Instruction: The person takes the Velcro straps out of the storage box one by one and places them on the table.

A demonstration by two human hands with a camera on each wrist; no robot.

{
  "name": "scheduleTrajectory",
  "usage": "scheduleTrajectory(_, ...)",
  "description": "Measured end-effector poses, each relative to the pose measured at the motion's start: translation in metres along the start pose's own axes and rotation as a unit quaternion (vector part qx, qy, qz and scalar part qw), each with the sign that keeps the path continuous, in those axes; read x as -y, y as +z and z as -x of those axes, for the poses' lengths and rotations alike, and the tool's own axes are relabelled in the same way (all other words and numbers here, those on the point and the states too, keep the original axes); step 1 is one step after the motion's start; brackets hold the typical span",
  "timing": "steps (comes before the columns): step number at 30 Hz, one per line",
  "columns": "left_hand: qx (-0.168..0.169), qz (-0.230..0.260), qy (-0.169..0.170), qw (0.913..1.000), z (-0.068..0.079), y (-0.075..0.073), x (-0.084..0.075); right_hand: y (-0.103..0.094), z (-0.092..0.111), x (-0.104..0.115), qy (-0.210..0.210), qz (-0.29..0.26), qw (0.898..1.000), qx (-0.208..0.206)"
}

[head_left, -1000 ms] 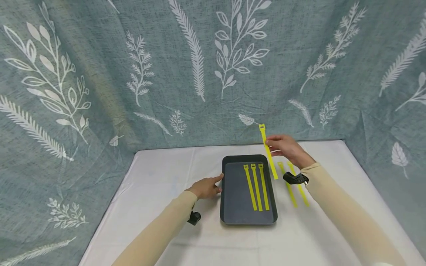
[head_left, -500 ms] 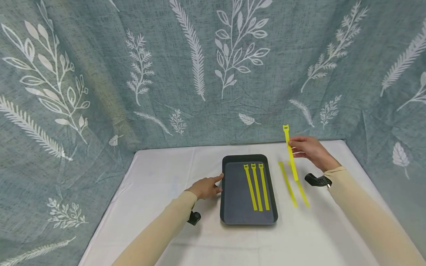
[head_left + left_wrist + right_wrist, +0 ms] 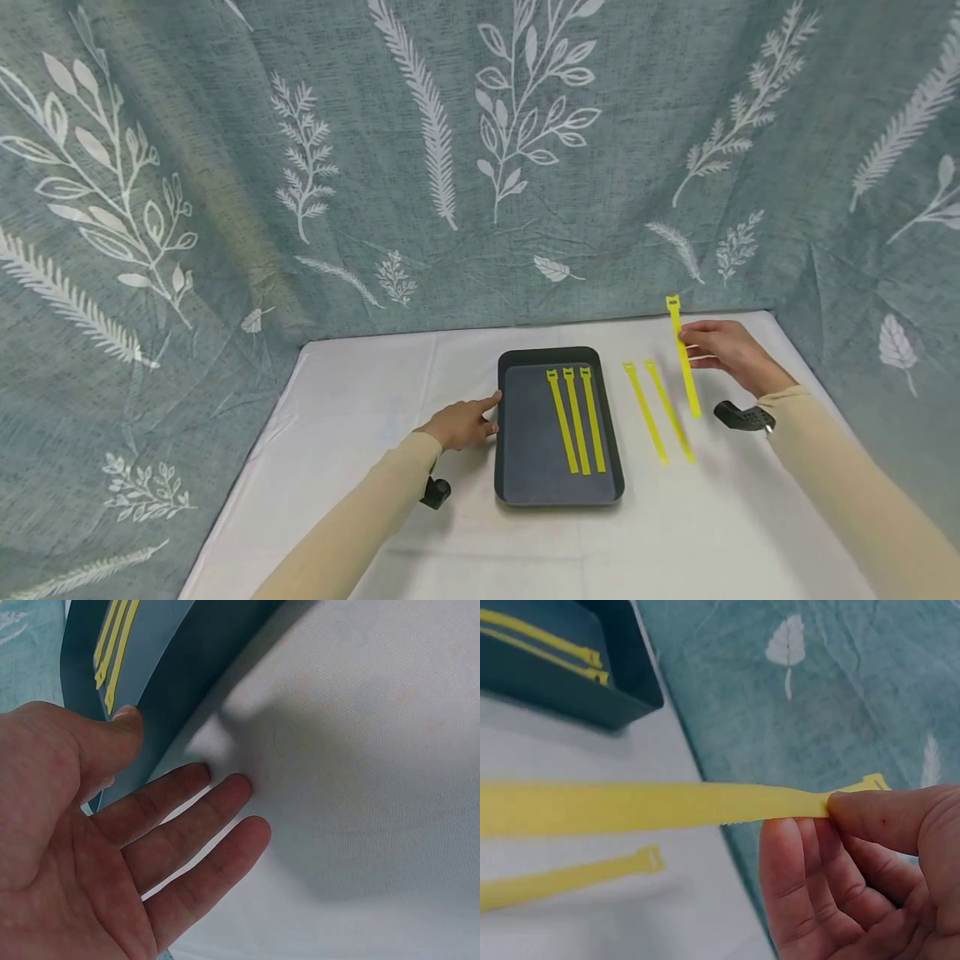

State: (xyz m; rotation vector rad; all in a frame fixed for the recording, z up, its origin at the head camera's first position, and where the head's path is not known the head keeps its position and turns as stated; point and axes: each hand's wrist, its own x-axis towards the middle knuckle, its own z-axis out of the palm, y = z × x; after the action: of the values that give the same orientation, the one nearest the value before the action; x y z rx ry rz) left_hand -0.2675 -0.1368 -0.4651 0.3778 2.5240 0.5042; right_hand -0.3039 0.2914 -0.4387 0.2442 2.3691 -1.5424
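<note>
Right grip point(image 3: 726, 348): pinching a yellow strap point(image 3: 684, 358), right of frame centre
Left grip point(image 3: 459, 423): fingers apart, touching the tray point(image 3: 528, 450), lower centre
In tray: I see three straps point(image 3: 577, 422)
Surface point(image 3: 645, 546): two straps point(image 3: 646, 412), right of tray

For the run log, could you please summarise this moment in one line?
right hand: pinches yellow strap; left hand: touches tray; three straps in tray; two straps on tablecloth

A curtained-off nook, though whether in a home or a studio cannot be told: beyond the left hand point(image 3: 459, 423) and the right hand point(image 3: 729, 348), teal fabric point(image 3: 472, 279) printed with pale leaves point(image 3: 552, 268) hangs like a wall, folding round to the outer side of each, and a white-covered counter point(image 3: 375, 392) spreads beneath them
</note>
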Motion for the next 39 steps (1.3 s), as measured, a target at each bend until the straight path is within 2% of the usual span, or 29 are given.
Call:
scheduleTrajectory(15, -0.006, -0.002, -0.002, 1.0000, 0.000, 0.002, 0.001, -0.010, 0.003, -0.032, 0.028, 0.011, 0.999, 0.016)
scheduleTrajectory(23, -0.001, 0.006, -0.008, 0.9999, -0.002, 0.003, 0.001, -0.004, 0.003, -0.051, 0.017, 0.013, 0.999, 0.037)
scheduleTrajectory(32, -0.001, 0.010, -0.013, 0.9999, -0.001, 0.004, 0.000, 0.005, 0.002, -0.069, 0.038, 0.023, 0.999, 0.029)
scheduleTrajectory(39, 0.000, 0.013, -0.015, 0.9998, 0.000, 0.005, -0.001, 0.010, -0.002, -0.077, 0.054, 0.027, 0.998, 0.003)
